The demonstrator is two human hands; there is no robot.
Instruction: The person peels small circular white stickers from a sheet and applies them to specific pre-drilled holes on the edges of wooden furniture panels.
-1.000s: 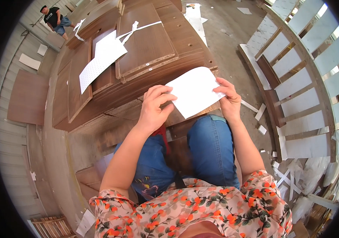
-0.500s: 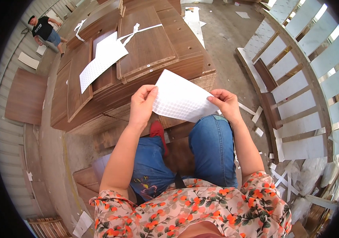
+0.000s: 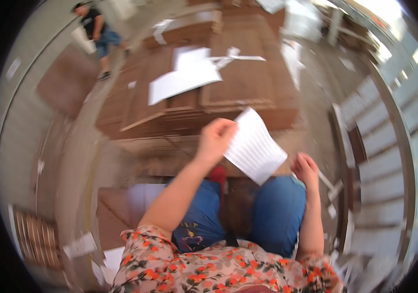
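Note:
My left hand (image 3: 217, 140) pinches the upper left corner of a white sheet of round stickers (image 3: 255, 146), which hangs tilted over the gap between my knees. Rows on the sheet are smeared by motion. Just to the right of the sheet and apart from it, my right hand (image 3: 306, 170) is above my right knee with its fingers curled together. Whatever is between those fingertips is too small or blurred to make out. Another white sheet (image 3: 184, 82) lies on the stacked brown wooden panels (image 3: 248, 53) ahead of me.
A white strap (image 3: 238, 58) lies across the panels. Far left, a person (image 3: 99, 36) in a dark top and blue shorts walks by a leaning brown board (image 3: 68, 80). At the right stands a slatted rack (image 3: 398, 146). Paper scraps (image 3: 80, 245) litter the floor at lower left.
My right hand has let go of the sheet and moved down and right. My left hand keeps hold of it, now tilted steeper. My view has swung left, and the person has walked on.

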